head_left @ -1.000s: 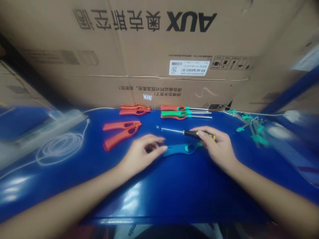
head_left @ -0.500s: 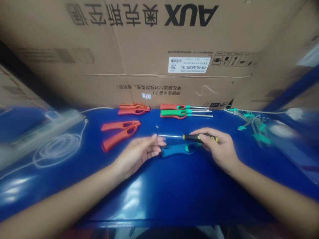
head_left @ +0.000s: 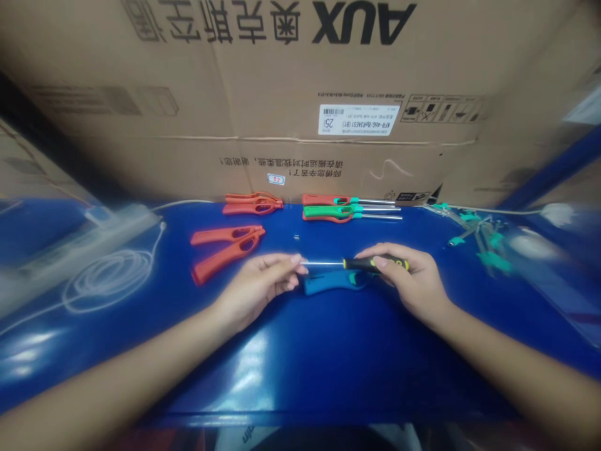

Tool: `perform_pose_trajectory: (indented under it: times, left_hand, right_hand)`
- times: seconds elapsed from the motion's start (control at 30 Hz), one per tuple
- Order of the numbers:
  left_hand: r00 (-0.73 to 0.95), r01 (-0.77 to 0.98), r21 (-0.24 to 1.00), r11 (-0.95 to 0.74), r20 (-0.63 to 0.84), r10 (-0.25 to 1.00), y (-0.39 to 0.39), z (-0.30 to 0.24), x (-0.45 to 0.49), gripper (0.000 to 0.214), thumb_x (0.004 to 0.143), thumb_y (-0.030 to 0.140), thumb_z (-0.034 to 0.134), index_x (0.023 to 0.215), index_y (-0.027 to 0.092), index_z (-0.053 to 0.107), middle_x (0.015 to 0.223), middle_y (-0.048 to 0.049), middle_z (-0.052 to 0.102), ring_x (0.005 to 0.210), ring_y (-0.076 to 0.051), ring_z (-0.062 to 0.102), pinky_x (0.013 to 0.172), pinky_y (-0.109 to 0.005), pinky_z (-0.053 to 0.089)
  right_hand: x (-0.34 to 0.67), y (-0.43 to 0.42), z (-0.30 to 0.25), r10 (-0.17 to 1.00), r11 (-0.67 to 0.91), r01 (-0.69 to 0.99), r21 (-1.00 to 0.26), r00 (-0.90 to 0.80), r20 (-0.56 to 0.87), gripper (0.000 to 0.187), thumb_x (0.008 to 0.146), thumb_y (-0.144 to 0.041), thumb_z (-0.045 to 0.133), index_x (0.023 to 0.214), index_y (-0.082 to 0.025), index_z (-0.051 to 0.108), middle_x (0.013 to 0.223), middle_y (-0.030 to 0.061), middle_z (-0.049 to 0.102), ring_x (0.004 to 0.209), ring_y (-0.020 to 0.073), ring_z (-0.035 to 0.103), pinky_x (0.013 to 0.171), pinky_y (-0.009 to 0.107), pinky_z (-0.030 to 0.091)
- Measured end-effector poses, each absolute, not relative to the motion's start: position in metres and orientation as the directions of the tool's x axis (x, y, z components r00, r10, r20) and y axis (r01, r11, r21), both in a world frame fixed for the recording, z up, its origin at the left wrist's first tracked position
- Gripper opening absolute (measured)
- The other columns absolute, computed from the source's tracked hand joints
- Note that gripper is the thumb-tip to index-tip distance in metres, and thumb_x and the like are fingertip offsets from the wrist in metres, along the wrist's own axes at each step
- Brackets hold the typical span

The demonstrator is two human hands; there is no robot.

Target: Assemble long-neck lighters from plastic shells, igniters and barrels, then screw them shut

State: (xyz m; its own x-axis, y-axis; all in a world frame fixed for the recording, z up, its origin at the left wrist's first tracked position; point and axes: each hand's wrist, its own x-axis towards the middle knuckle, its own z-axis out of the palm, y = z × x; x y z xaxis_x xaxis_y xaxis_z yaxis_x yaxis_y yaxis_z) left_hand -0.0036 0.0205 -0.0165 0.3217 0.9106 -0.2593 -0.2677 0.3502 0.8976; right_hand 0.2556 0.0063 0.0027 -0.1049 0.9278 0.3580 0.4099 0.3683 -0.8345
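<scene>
My right hand [head_left: 413, 272] is wrapped round the black and yellow handle of a screwdriver [head_left: 323, 264], its shaft pointing left. The fingers of my left hand [head_left: 270, 279] are pinched together at the screwdriver's tip; whatever lies between them is hidden. Just below the shaft a blue gas lighter [head_left: 323, 283] with a teal trigger lies on the blue table [head_left: 300, 357], partly covered by my right hand. A little beyond the tip are tiny metal pieces [head_left: 296, 237], perhaps screws.
Behind are assembled lighters [head_left: 327, 212] with metal tubes, and orange handle shells [head_left: 230, 250] to their left. Lighter inner parts with teal pieces [head_left: 493, 260] lie at right. A coiled white cable [head_left: 110, 282] and a power strip [head_left: 94, 250] are at left. A large carton [head_left: 263, 113] stands behind.
The screwdriver's tip has dropped slightly toward me, and my left fingers have closed more tightly at it. My right hand has kept its grip on the handle.
</scene>
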Motion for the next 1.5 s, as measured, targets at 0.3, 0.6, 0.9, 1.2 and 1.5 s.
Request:
perform_pose_trajectory:
  times: [0.3,0.6,0.9,1.2,1.5]
  left_hand:
    - [0.324,-0.162,0.961,0.226,-0.164,0.932,0.02,-0.019,-0.005,0.02,0.079,0.034,0.083,0.086,0.016,0.08,0.083,-0.0034,0.074,0.062,-0.005,0.057,0.062,-0.015,0.049]
    - [0.388,0.004,0.997,0.077,-0.072,0.919,0.016,-0.016,-0.004,0.016,0.084,0.031,0.078,0.087,0.016,0.08,0.076,-0.0032,0.073,0.061,-0.008,0.058,0.065,-0.02,0.049]
    - [0.391,0.002,0.997,0.076,-0.071,0.918,0.014,-0.015,-0.004,0.015,0.085,0.031,0.077,0.086,0.016,0.08,0.076,-0.0028,0.073,0.061,-0.007,0.058,0.065,-0.019,0.049]
    - [0.382,-0.014,0.996,0.087,-0.075,0.921,0.016,-0.017,-0.004,0.015,0.085,0.031,0.077,0.085,0.016,0.08,0.072,-0.0013,0.072,0.06,-0.007,0.057,0.062,-0.017,0.047]
    - [0.345,0.026,0.998,0.063,-0.069,0.936,0.014,-0.016,-0.004,0.015,0.086,0.031,0.076,0.086,0.016,0.079,0.071,-0.0011,0.071,0.06,-0.008,0.057,0.064,-0.019,0.048]
  right_hand:
    - [0.265,0.014,-0.003,0.984,0.171,0.039,-0.984,0.031,0.173,0.02,0.076,-0.027,0.062,0.073,-0.019,0.079,0.058,0.0023,0.063,0.046,0.0107,0.043,0.044,0.025,0.027]
    - [0.268,0.015,0.005,0.988,0.147,-0.03,-0.989,0.049,0.145,0.02,0.068,-0.025,0.061,0.063,-0.017,0.078,0.05,0.0035,0.058,0.043,0.0108,0.042,0.041,0.025,0.024]
    - [0.267,0.016,0.001,0.991,0.128,-0.007,-0.992,0.046,0.128,0.02,0.068,-0.026,0.061,0.065,-0.018,0.079,0.052,0.0031,0.06,0.043,0.0101,0.042,0.042,0.025,0.025]
    - [0.269,0.015,-0.001,0.986,0.16,0.031,-0.987,0.043,0.161,0.02,0.071,-0.025,0.061,0.067,-0.019,0.079,0.055,0.0025,0.061,0.046,0.0104,0.044,0.044,0.025,0.027]
    - [0.267,0.012,-0.001,0.964,0.246,0.131,-0.96,0.074,0.257,0.014,0.085,-0.034,0.069,0.086,-0.022,0.076,0.054,-0.0033,0.055,0.042,0.0094,0.044,0.04,0.023,0.032]
